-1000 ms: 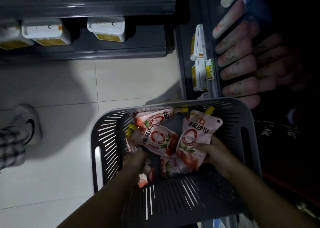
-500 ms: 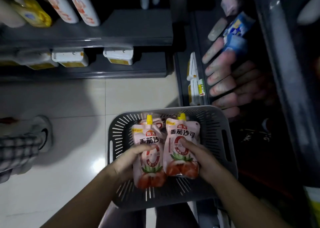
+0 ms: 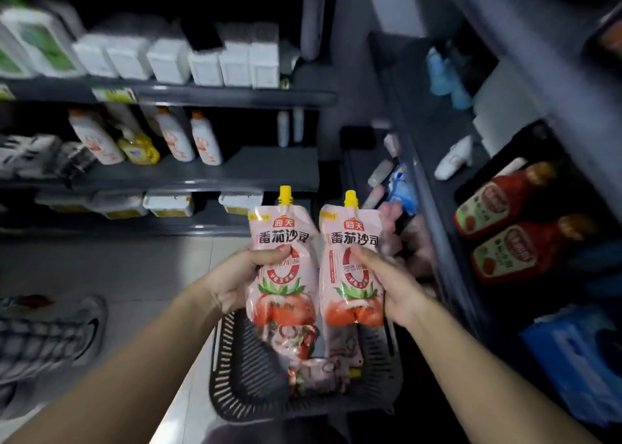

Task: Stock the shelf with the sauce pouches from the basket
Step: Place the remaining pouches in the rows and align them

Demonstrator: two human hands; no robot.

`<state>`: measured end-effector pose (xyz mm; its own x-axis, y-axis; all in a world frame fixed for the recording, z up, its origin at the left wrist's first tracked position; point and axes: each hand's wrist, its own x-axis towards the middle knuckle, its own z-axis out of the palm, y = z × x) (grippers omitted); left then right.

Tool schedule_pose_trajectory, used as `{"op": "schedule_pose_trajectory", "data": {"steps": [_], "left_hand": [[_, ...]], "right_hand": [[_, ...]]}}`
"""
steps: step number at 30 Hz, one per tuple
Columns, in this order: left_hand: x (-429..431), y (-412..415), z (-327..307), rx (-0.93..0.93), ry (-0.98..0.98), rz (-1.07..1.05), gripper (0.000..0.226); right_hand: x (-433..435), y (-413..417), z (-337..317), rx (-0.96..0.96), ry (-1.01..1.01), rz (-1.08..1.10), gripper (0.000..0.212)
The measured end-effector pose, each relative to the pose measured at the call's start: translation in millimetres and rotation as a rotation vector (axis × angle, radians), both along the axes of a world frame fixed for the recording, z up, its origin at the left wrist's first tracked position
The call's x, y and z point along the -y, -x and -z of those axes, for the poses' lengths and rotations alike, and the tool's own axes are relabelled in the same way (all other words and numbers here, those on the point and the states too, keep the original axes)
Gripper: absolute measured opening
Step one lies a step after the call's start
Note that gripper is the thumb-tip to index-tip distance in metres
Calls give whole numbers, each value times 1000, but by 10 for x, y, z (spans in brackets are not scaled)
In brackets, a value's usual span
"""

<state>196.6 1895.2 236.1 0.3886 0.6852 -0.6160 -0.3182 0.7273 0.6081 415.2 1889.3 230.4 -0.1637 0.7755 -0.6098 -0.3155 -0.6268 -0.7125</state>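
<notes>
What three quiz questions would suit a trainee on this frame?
1. True or false: the left hand grips the left pouch and the right hand grips the right pouch.
2. The caps are: A red, B yellow, C green?
3. Where do the remaining pouches lie?
Key: 1 true; 2 B; 3 in the basket.

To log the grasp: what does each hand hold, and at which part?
Left hand grips the left sauce pouch at mid-body; right hand grips the right sauce pouch at mid-body.
</notes>
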Motion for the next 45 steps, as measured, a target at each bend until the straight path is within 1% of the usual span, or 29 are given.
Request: {"op": "schedule_pose_trajectory", "data": {"steps": [4,8,11,12,15,18,19,22,23,25,26,28,30,31,33,35,39,41,43,45], "left_hand": [[-79,44,-437,11,-125,12,19],[-65,176,-717,-30,-255,4,12],[-41,288,-934,-33,-324,27,10],[-28,319,-1019,-31,-337,45,10],[7,391,-1272,-22,-363,131,11],[84,406,-1490,32,-360,273,17],[124,390,-1530,45,-368,330,20],[296,279,-1589,19,-441,489,31],[389,185,-1596,17,-455,547,33],[516,51,-1587,27,-459,555,31],[590,-42,-1595,50,-447,559,28],[763,-251,-1639,108,-414,594,20],[952,-467,-1698,147,-412,638,20],[1064,-580,-1738,158,-422,670,23],[1324,-791,-1819,175,-449,731,28],[1613,-974,-1895,199,-475,783,24],[2261,-1350,-2012,248,-533,882,27],[2656,-1565,-2058,278,-532,917,17],[3105,-1782,-2100,310,-513,959,13],[3613,-1994,-2138,338,-530,1032,19]], "right_hand": [[-35,111,-492,37,-117,-4,33],[75,285,-860,62,-159,54,34],[261,424,-1082,68,-202,133,49],[331,465,-1152,78,-217,148,50],[560,573,-1363,115,-265,217,40],[829,614,-1514,164,-320,277,30],[942,616,-1563,181,-335,301,29],[1289,577,-1651,236,-349,397,33],[1464,543,-1685,261,-344,461,34],[1688,494,-1731,288,-346,533,38],[1836,455,-1761,305,-346,573,34],[2172,367,-1825,335,-365,664,18],[2517,284,-1910,356,-371,764,13],[2691,233,-1951,370,-372,808,16],[3029,141,-2045,400,-371,889,29],[3385,44,-2122,419,-371,972,37],[4251,-84,-2231,436,-402,1126,37],[4787,-119,-2264,473,-399,1207,39],[5358,-150,-2298,518,-384,1277,39],[5944,-192,-2335,574,-365,1344,40]]}}
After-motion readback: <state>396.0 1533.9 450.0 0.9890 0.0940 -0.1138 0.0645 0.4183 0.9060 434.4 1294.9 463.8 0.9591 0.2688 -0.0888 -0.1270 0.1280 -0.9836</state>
